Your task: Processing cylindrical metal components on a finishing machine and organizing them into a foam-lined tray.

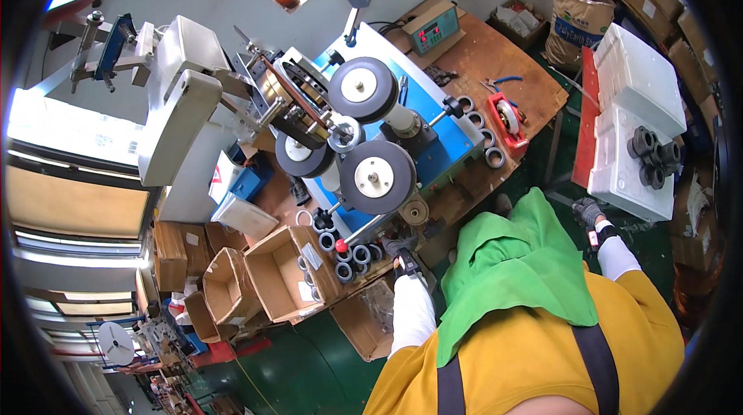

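Observation:
My left hand (398, 246), in a grey glove, is at the front edge of the blue-topped coil winding machine (445, 136), beside several dark ring cores (361, 253). Its fingers blend into the dark parts around it, so their grip is unclear. My right hand (587, 211), also gloved, hangs out to the right near a white foam box (631, 171); its fingers look loosely apart and nothing shows in them. On the machine, a ring core (347, 135) sits between three black rollers, among them the upper one (362, 90) and the front one (378, 177).
More dark cores (655, 157) are piled on the foam box. A row of rings (487, 137) and a red tape dispenser (507, 122) lie on the wooden bench (495, 44). Cardboard boxes (288, 274) stand at the left, and a control box (433, 30) at the back.

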`<state>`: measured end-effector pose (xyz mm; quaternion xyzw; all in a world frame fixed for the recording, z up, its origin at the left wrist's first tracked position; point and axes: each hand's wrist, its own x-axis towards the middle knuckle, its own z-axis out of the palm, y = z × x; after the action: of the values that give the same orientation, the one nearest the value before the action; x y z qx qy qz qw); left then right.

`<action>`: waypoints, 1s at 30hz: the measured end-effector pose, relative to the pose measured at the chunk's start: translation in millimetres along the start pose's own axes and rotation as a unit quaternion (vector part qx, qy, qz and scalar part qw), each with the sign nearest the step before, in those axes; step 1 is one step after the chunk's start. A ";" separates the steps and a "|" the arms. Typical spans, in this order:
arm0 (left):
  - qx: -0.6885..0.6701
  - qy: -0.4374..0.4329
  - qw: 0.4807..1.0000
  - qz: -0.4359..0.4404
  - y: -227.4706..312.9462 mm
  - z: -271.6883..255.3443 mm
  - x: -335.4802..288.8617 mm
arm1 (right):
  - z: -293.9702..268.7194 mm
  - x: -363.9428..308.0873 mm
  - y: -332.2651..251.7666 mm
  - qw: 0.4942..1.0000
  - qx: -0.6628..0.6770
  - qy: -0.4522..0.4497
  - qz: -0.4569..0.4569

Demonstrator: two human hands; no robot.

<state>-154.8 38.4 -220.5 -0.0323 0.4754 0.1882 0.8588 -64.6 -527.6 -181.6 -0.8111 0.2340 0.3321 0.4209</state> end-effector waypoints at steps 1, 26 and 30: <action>-0.011 -0.001 1.000 0.000 2.2 2.1 3.5 | -0.6 -0.2 -1.3 1.000 0.000 -0.001 -0.003; 0.017 0.052 0.998 0.015 6.0 8.7 -27.1 | -41.0 4.8 -85.6 0.997 -0.029 -0.007 -0.068; 0.129 -0.052 0.980 0.142 39.9 -7.4 -40.2 | -42.2 -27.4 -193.2 0.954 -0.069 -0.051 -0.287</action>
<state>-194.1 61.9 -186.2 0.1565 0.4499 0.2466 0.8440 58.8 -456.7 -41.6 -0.8527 -0.0542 0.2537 0.4534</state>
